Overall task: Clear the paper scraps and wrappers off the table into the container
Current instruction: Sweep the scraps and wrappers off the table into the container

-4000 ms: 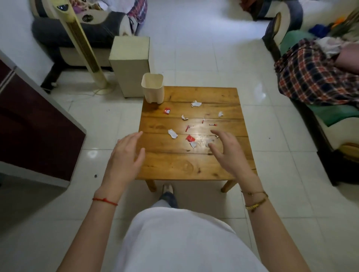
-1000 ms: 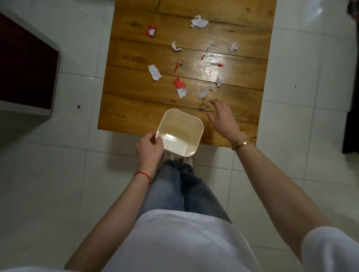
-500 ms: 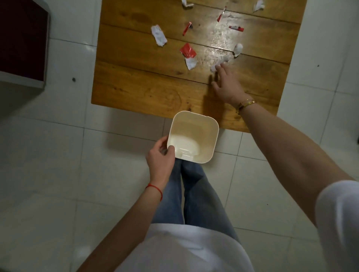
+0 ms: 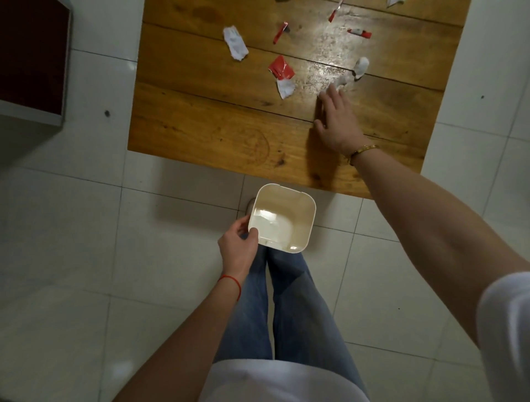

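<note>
Left hand [image 4: 238,246]: I grip the container [image 4: 282,219] by its near-left rim — thumb inside, fingers outside.
Container: below the near edge of the table [image 4: 200,135], over the floor [image 4: 71,229].
Right hand [image 4: 338,123]: flat, fingers spread, holding nothing; fingertips touch a white scrap [image 4: 341,83].
Scraps: red wrapper [image 4: 281,67], white paper [image 4: 235,43] — mid-table.
Free room: bare wood along the near edge.

Scrap [image 4: 393,2] at 12 o'clock cut by top edge; your right fingertips [image 4: 332,91] hide blurred scrap [image 4: 341,81].
</note>
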